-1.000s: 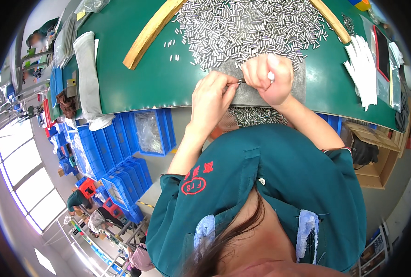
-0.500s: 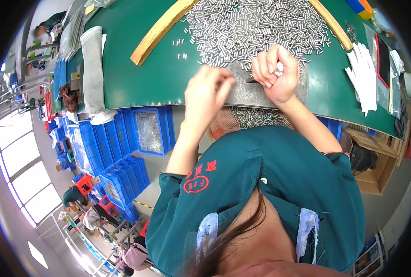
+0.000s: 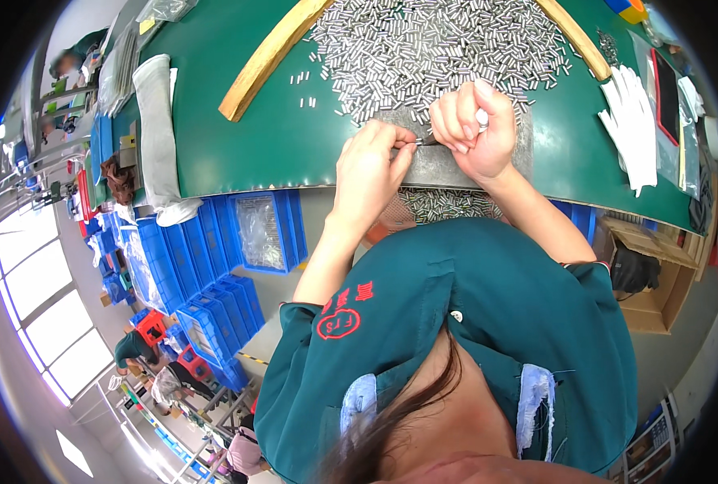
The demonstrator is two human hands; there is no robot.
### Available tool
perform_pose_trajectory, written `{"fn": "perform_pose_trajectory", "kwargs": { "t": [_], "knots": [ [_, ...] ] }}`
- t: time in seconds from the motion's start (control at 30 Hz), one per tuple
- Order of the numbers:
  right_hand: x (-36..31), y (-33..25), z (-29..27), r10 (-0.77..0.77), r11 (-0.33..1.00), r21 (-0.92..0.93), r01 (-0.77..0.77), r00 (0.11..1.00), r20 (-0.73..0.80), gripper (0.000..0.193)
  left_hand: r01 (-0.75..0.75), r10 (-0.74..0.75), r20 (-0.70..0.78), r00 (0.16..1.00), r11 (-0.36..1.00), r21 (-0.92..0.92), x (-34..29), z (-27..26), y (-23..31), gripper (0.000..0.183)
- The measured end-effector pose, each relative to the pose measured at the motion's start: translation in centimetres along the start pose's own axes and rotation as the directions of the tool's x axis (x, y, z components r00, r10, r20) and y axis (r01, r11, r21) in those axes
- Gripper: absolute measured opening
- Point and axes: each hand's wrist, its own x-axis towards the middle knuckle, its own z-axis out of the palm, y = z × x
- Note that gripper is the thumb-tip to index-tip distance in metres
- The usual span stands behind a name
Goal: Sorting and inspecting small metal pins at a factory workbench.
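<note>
My left hand pinches one small metal cylinder between thumb and fingertips, just over the grey plate at the table's near edge. My right hand is closed around a slim tool; its white end shows at the thumb and its dark pointed tip meets or nearly meets the cylinder's end. The tool's exact kind is hidden by the fingers. Beyond both hands spreads a large heap of small shiny metal cylinders. Several loose cylinders lie apart to the left.
Wooden strips flank the heap on the green table. White gloves lie at the right, a grey sleeve at the left. Below the edge is a pinkish basket of cylinders. Blue crates stand left, with people beyond.
My left hand has moved slightly right and down, bringing a cylinder to the tool's tip. My right hand stays closed on the tool, shifted slightly left. The whole view has shifted a little.
</note>
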Motion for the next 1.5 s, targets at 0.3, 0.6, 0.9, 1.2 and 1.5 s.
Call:
{"fn": "perform_pose_trajectory", "kwargs": {
  "t": [0.3, 0.6, 0.9, 1.2, 1.5],
  "knots": [
    [-0.1, 0.0, 0.0, -0.04, 0.999, -0.006, 0.04, 0.999, -0.03, 0.044, 0.026, -0.025, 0.035, 0.999, 0.999, -0.036, 0.1, -0.2, -0.1, 0.012],
    [-0.3, 0.3, 0.4, -0.097, 0.975, -0.188, 0.118, 0.989, 0.115, 0.044, -0.003, 0.004, 0.044, 0.999, 1.0, -0.018, 0.2, -0.2, -0.2, 0.012],
    [0.0, 0.0, 0.0, -0.03, 0.995, -0.091, 0.031, 0.999, 0.015, 0.044, -0.049, 0.045, 0.098, 0.994, 0.998, 0.037, 0.3, -0.5, 0.2, 0.011],
    [-0.1, 0.1, 0.0, -0.027, 1.0, -0.006, 0.027, 1.0, -0.015, 0.044, 0.035, -0.035, 0.01, 0.999, 0.999, 0.011, -0.3, -0.5, 0.7, 0.01],
    [-0.1, 0.2, 0.2, -0.003, 1.0, -0.011, 0.004, 0.997, 0.08, 0.044, -0.015, 0.015, 0.018, 1.0, 1.0, -0.022, -0.3, -0.2, -0.1, 0.012]
  ]
}}
